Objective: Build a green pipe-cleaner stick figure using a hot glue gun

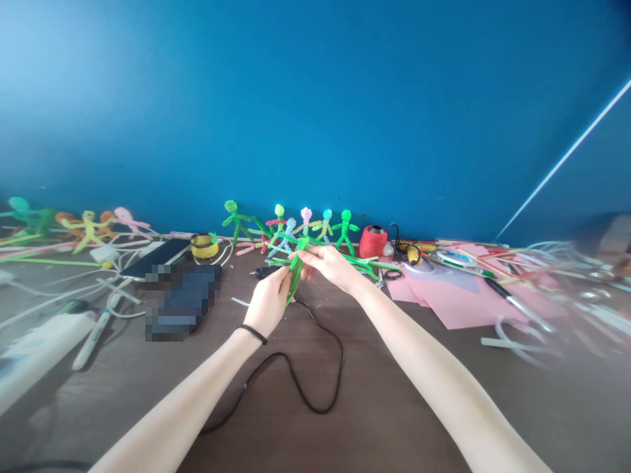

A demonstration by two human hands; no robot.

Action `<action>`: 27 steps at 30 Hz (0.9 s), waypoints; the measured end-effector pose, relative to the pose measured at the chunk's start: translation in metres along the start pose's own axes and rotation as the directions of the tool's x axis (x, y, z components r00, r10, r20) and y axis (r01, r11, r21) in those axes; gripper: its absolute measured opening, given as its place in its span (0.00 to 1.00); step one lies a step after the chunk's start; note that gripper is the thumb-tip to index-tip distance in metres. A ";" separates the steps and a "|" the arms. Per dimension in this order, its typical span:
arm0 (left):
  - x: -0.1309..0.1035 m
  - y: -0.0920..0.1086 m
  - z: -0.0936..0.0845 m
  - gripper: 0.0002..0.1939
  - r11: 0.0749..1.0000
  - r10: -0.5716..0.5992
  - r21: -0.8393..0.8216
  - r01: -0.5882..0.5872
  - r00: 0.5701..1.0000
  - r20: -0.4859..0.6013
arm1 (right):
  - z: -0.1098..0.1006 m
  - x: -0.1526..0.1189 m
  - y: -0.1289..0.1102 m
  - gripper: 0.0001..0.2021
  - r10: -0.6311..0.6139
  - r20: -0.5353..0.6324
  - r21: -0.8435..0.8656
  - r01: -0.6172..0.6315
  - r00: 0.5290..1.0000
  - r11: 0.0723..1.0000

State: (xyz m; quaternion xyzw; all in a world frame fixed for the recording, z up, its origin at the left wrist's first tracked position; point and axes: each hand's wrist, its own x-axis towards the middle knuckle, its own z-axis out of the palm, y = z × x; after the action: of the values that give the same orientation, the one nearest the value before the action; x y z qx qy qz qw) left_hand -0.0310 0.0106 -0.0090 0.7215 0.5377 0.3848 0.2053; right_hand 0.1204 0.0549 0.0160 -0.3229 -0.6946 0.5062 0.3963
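My left hand [269, 301], with a black band on its wrist, is closed around the lower part of a bundle of green strips [295, 274]. My right hand [329, 265] pinches the same bundle near its top, where the strips gather into a small knob. The exact material is too small to tell. More loose green strips [367, 265] lie on the table just beyond my right hand. Behind both hands, small twisted figures stand against the wall, among them a green figure [346, 231] and a pink-headed figure [306, 220].
A black cable [318, 410] curls across the table below my hands. On the left lie two phones [156, 258], white cables and more figures [89, 230]. A red spool [373, 242] stands at the back; pink paper sheets [463, 305] and a pen [517, 303] lie on the right.
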 end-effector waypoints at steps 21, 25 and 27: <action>0.003 -0.003 0.001 0.14 0.985 0.061 0.162 -0.060 0.998 0.004 | 0.004 -0.001 0.006 0.22 -0.088 -0.039 -0.111 0.083 0.995 0.990; 0.003 -0.001 0.003 0.12 0.991 -0.071 -0.108 0.075 0.996 0.047 | 0.005 -0.001 0.006 0.22 -0.102 -0.025 -0.125 0.098 0.994 0.987; 0.003 0.001 0.005 0.14 0.948 -0.123 -0.282 0.146 0.988 0.099 | 0.005 -0.001 0.006 0.22 -0.121 -0.030 -0.151 0.115 0.992 0.982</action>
State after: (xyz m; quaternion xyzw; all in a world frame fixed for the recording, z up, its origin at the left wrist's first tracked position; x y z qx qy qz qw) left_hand -0.0264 0.0142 -0.0105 0.6602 0.5152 0.4152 0.3554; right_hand 0.1169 0.0531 0.0095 -0.3197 -0.7405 0.4222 0.4137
